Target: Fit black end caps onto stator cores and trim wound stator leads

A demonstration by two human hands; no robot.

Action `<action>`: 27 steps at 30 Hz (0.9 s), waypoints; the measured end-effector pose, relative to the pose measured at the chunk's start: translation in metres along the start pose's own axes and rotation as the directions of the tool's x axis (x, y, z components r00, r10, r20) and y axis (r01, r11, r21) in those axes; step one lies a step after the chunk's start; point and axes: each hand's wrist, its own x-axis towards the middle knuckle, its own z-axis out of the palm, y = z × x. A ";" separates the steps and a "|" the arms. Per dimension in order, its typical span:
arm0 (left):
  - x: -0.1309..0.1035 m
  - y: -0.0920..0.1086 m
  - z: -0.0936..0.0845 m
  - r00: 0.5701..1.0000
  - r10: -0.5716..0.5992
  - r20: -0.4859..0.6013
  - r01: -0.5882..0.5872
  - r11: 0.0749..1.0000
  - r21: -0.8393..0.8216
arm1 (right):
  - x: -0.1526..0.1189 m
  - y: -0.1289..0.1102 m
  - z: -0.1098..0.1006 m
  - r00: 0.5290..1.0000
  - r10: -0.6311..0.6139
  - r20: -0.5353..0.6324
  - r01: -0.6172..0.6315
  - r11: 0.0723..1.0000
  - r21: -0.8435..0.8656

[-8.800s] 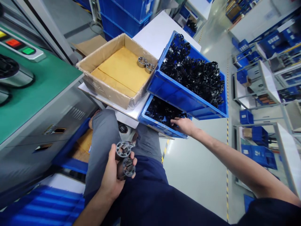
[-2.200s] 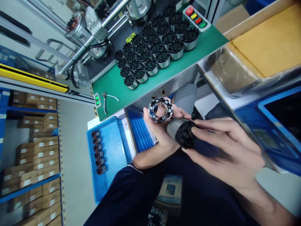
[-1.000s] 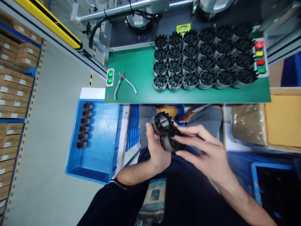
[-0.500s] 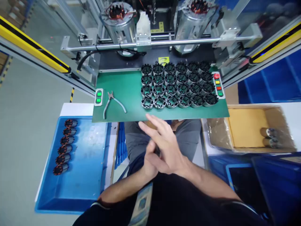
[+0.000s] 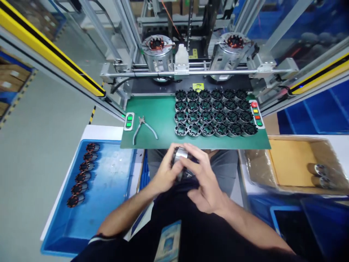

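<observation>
Below the front edge of the green work surface (image 5: 163, 140), my left hand (image 5: 167, 170) is closed round a silver and black metal ring part (image 5: 180, 154). My right hand (image 5: 203, 174) is at the part's right side, its fingers bent over it and touching it. A second part seems to lie under the first, mostly hidden by my fingers. Rows of black-topped metal rings (image 5: 206, 117) stand on the right half of the green surface. Pliers (image 5: 141, 125) with spread handles lie on its left side.
A blue tray (image 5: 106, 203) at the left holds several copper-wound rings (image 5: 83, 177). At the right, a cardboard box (image 5: 291, 163) holds metal parts. A machine with two cylinders (image 5: 159, 54) and a crossbar (image 5: 200, 72) stands behind the green surface.
The view has shifted, and the machine and table appear lower and further right. My hands were pressed near each other; a metal ring part now shows between them.
</observation>
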 end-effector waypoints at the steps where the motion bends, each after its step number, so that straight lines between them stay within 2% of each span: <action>1: 0.015 0.003 -0.022 0.999 0.048 -0.013 -0.046 0.995 0.093 | -0.006 0.000 -0.009 0.999 0.050 0.011 -0.050 0.999 0.003; 3: 0.054 0.010 -0.069 0.996 0.091 -0.014 -0.084 0.961 0.262 | -0.019 0.000 -0.027 0.986 0.167 0.025 -0.167 0.986 -0.013; 4: 0.077 0.012 -0.090 0.991 0.130 0.021 -0.119 0.821 0.559 | -0.026 0.001 -0.033 0.977 0.213 0.027 -0.212 0.977 -0.026; 5: 0.101 0.012 -0.109 0.988 0.140 0.071 -0.140 0.590 0.795 | -0.033 0.000 -0.036 0.970 0.243 0.027 -0.242 0.970 -0.038; 6: 0.126 0.011 -0.124 0.988 0.123 0.096 -0.145 0.506 0.850 | -0.038 0.000 -0.037 0.965 0.262 0.031 -0.260 0.964 -0.051; 8: 0.174 0.004 -0.143 0.987 0.101 0.124 -0.156 0.417 0.896 | -0.046 -0.001 -0.032 0.956 0.286 0.064 -0.281 0.957 -0.078; 11: 0.227 -0.012 -0.150 0.986 0.049 0.162 -0.169 0.346 0.923 | -0.052 -0.002 -0.017 0.940 0.302 0.160 -0.289 0.952 -0.097; 14: 0.252 -0.027 -0.148 0.983 0.018 0.185 -0.182 0.292 0.939 | -0.052 0.001 -0.005 0.914 0.291 0.284 -0.280 0.957 -0.082; 22: 0.270 -0.036 -0.150 0.985 0.011 0.171 -0.168 0.258 0.952 | -0.028 0.034 0.001 0.804 0.269 0.530 -0.240 0.963 -0.123; 27: 0.282 -0.037 -0.151 0.988 -0.001 0.151 -0.146 0.265 0.953 | -0.012 0.043 0.005 0.750 0.260 0.608 -0.205 0.965 -0.160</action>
